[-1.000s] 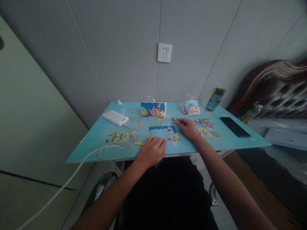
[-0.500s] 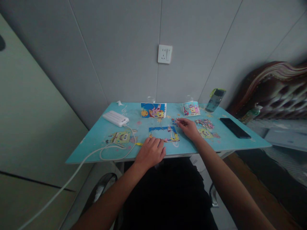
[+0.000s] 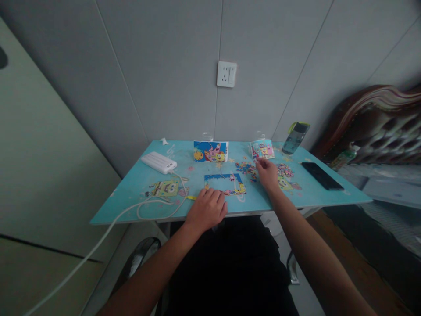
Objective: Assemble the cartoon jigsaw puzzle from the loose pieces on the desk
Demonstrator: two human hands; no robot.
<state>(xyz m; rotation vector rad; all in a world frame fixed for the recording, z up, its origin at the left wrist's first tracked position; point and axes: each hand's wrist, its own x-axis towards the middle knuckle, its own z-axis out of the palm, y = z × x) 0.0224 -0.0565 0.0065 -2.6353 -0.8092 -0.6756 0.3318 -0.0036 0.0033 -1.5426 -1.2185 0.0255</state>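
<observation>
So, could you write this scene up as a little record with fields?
Left hand: resting at the near edge of a jigsaw border
Right hand: between groups of loose jigsaw pieces; whether holding one, unclear
Table, back: two SpongeBob picture cards, water bottle
Left side: power bank, white cable
Right side: smartphone

The table (image 3: 180, 153) is showing pale turquoise, patterned with yellow cartoon figures. The puzzle (image 3: 233, 177) is showing blue and yellow. The small pieces (image 3: 246, 168) are mixing blue, red and yellow, though blur is leaving exact shades uncertain. The phone (image 3: 322, 176) is showing plain black, the power bank (image 3: 158, 162) white.
</observation>
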